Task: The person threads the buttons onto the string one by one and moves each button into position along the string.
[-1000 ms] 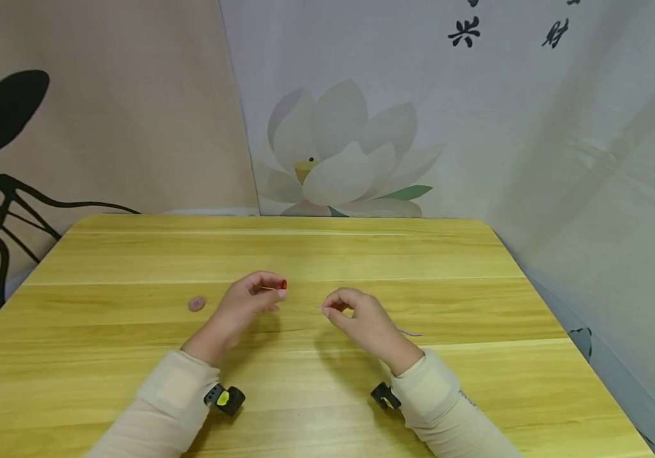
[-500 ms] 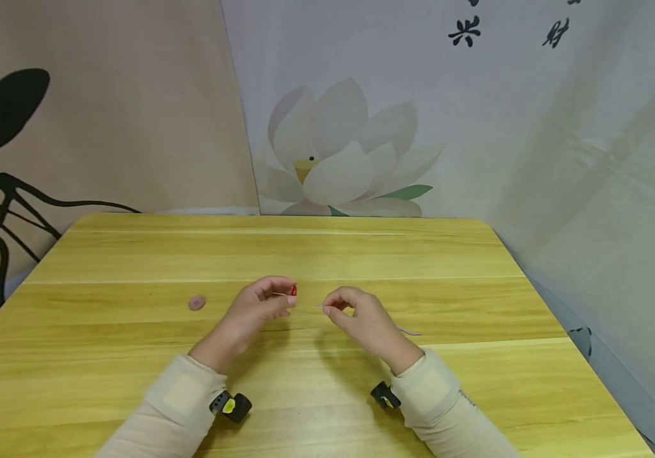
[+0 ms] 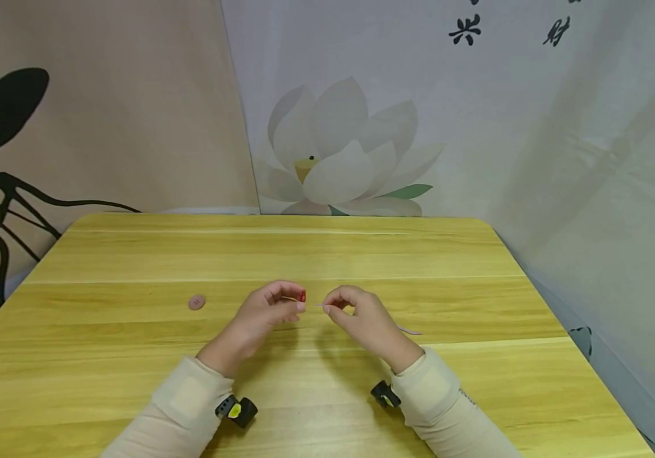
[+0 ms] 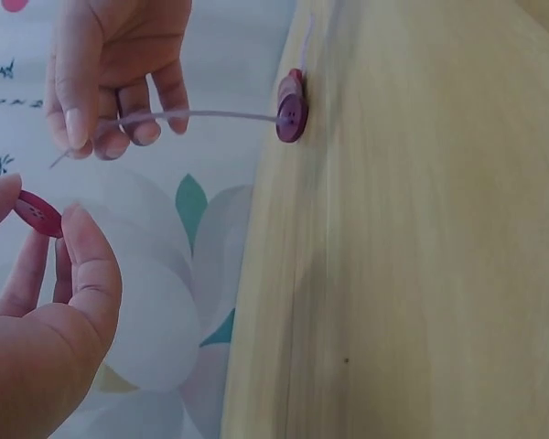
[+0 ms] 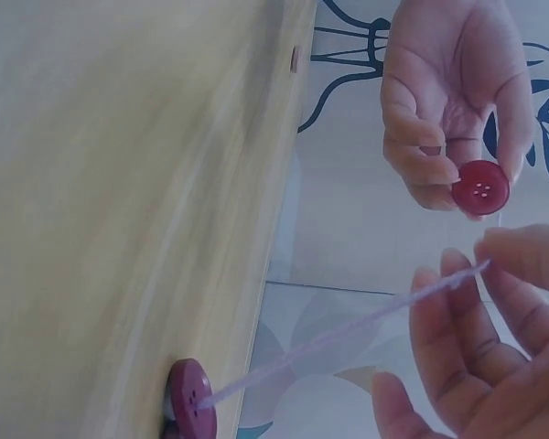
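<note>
My left hand (image 3: pixel 260 317) pinches a red four-hole button (image 5: pixel 481 188) between thumb and fingertips, above the table. Just to its right, my right hand (image 3: pixel 361 318) pinches a thin pale purple cord (image 5: pixel 348 326) near its end, and a short tip sticks out toward the button. A small gap separates the two hands. From the right fingertips the cord runs down to a dark red button (image 4: pixel 293 117) on the tabletop, passing through it. Another reddish button (image 4: pixel 291 84) sits right against that one. In the head view these threaded buttons are hidden behind the right hand.
A dull pink button (image 3: pixel 197 302) lies on the wooden table (image 3: pixel 327 248), left of the left hand. The cord's tail (image 3: pixel 410 331) shows beside the right wrist. Printed cloth (image 3: pixel 350 146) hangs behind the table's far edge.
My left hand has moved right and slightly nearer with the red button, closing in on the cord tip. My right hand has stayed nearly still.
</note>
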Demonstrator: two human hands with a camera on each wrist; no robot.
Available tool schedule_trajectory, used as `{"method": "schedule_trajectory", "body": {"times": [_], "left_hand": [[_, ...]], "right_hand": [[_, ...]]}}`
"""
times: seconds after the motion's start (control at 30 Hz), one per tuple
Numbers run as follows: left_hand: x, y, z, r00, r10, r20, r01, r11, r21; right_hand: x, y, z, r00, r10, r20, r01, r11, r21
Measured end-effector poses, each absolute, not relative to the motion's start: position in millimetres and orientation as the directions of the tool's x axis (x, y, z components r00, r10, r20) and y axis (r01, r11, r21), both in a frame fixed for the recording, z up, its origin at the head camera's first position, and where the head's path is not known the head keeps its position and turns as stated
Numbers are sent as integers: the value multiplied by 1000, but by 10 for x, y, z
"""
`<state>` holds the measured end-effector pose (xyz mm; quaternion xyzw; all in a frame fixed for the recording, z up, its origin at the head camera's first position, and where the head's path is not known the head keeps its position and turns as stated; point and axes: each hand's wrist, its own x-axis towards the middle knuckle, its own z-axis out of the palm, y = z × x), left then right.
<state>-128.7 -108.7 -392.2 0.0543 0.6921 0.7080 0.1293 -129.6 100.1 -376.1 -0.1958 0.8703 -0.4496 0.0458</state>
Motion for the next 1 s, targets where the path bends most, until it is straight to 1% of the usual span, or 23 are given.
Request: {"method": "schedule_trajectory", "body": {"times": [0.43, 1.0], "left_hand": [[-1246, -996, -3925, -951, 299, -77, -89, -28, 996], [-1218, -939, -3922, -947, 309, -83, -99, -37, 994]], "right_hand": [[-1291, 1011, -3770, -918, -383, 104, -306, 519, -798], [-1289, 1008, -3810, -909, -405, 95, -310, 507, -804]]}}
